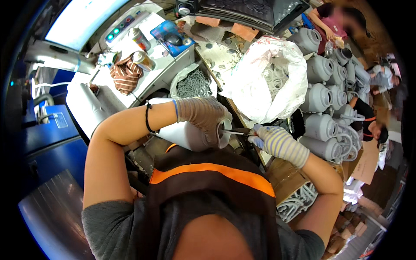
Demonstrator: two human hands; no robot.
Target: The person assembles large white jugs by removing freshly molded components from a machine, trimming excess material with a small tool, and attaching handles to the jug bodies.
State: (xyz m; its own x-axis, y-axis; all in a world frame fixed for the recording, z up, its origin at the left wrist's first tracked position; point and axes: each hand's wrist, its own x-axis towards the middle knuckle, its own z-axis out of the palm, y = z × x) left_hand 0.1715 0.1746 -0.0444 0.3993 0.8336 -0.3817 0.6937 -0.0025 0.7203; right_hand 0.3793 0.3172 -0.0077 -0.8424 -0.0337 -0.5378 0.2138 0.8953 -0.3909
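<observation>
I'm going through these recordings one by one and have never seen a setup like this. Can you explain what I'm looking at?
There is no robot here: each grip is a person's own gloved hand. The single picture comes from a wide fisheye camera on that person's head, looking down, so straight edges bend near the rim. The left grip wraps over a pale container near its mouth. The right grip holds a thin metal tool that reaches that mouth; its exact kind is unclear. On the white surface lie a striped brown cloth, two spray cans and a computer mouse. Rows of grey containers stand to the right.
</observation>
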